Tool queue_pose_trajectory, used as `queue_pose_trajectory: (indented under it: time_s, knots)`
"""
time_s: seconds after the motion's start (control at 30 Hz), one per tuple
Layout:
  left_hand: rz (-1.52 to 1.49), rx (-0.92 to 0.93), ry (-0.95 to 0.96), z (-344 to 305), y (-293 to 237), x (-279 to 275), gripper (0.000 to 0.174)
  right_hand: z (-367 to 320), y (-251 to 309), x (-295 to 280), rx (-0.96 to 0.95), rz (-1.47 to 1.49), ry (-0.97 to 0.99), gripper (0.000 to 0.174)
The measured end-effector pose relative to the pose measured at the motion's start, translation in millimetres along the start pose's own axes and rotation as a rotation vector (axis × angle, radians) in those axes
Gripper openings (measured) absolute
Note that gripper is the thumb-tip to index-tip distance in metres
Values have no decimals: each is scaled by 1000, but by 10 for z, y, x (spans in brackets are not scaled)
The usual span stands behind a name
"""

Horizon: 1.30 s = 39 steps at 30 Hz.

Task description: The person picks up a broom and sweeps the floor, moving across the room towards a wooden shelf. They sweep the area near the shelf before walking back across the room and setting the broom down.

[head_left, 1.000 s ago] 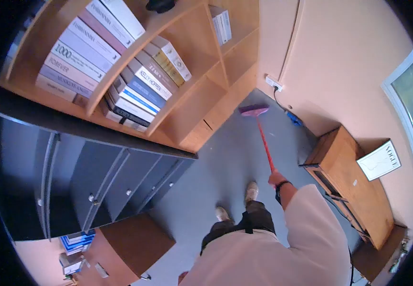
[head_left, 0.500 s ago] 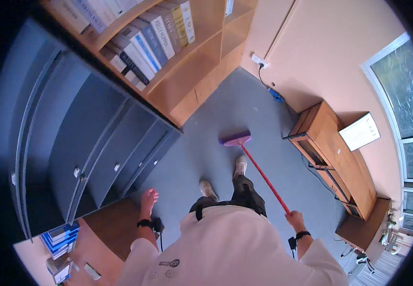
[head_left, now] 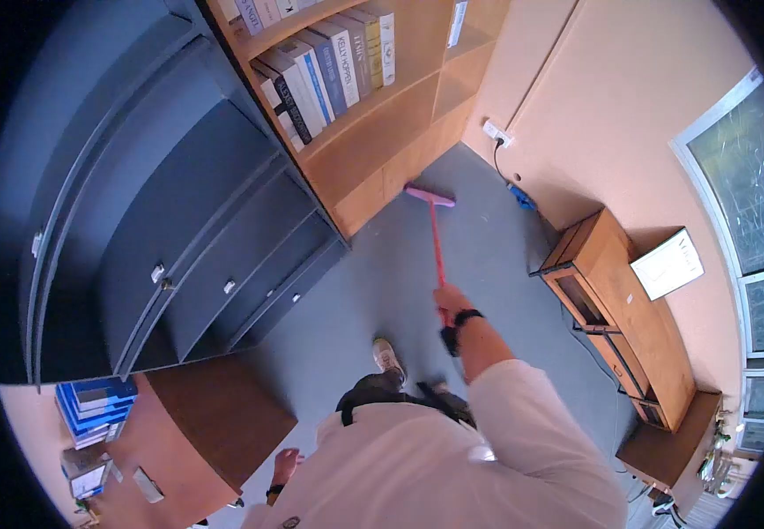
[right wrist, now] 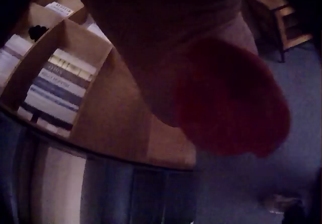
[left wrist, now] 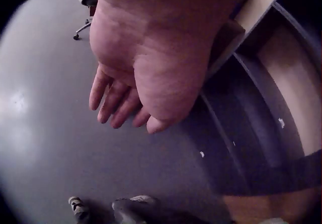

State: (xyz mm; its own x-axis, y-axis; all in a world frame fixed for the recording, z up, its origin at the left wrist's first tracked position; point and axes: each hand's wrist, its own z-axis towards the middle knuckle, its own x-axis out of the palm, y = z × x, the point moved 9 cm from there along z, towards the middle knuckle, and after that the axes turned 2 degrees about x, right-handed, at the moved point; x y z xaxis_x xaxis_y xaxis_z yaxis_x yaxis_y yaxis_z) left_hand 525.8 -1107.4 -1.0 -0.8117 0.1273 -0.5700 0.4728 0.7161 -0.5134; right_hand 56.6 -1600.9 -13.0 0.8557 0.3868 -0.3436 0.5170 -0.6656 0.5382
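Note:
A broom with a red handle and a pink-purple head reaches across the grey floor, its head beside the base of the wooden bookshelf. My right hand grips the upper part of the handle. In the right wrist view the hand is dark and blurred, with a red round shape over it. My left hand hangs at my left side, holding nothing; the left wrist view shows the same hand with loose, slightly bent fingers.
The bookshelf with books and dark cabinets stand on the left. A brown desk is at lower left. On the right is a low wooden cabinet by the wall; a blue plug and cable lie near the corner.
The broom head has moved away from my feet towards the bookshelf base. My right hand has swung forward and left with the handle; my left hand has dropped lower in the head view.

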Motion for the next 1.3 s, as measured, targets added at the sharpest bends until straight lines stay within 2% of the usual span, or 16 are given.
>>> queue_pose_trajectory:
  time_s: [0.03,0.1,0.13,0.23,0.27,0.3,0.37,0.4,0.47,0.53,0.63,0.7,0.83,0.97,1.17,1.3]
  knots:
    - [-216,-299,101,-192,401,161,28,182,159,225,-76,-203,-45,21]
    - [-145,-250,96,-507,211,117,28,308,253,1064,-683,-1153,111,22]
    - [-75,-195,107,-682,88,90,28,146,-4,1113,-682,-1142,125,22]
    - [100,85,163,-490,767,521,27,-963,-900,185,-104,-231,-166,18]
    - [312,365,208,-568,-141,544,23,-780,-1444,269,-376,-691,-99,24]
    - [-377,-182,246,-793,-489,450,18,-626,-2294,150,-286,-686,-157,28]
    - [-740,-303,538,-276,170,900,15,-1657,-2637,-407,54,-661,-123,31]
    - [-705,-319,529,-28,85,960,15,-1864,-3166,-471,89,-704,-97,33]
    - [182,105,429,413,-711,855,14,-2442,-4052,-589,239,-648,-115,38]
    - [-56,158,234,341,-1643,781,15,-3085,-5230,-401,337,-561,-65,41]
    - [-243,60,228,198,-2368,1026,19,-4476,-6269,-189,618,-502,-36,48]
    - [-180,244,369,122,-2710,1272,21,-5134,-7014,-47,752,-406,-84,55]
    - [252,458,383,92,-2728,1507,22,-5867,-6050,-566,905,-471,-350,57]
    - [13,99,441,210,-2123,1343,24,-5425,-6112,-742,743,-555,-448,69]
    - [-6,-165,346,219,-1736,755,29,-2836,-4556,-1147,312,-388,-383,51]
    - [114,-198,405,381,-1969,495,33,-1203,-2523,-1139,-117,-353,-298,26]
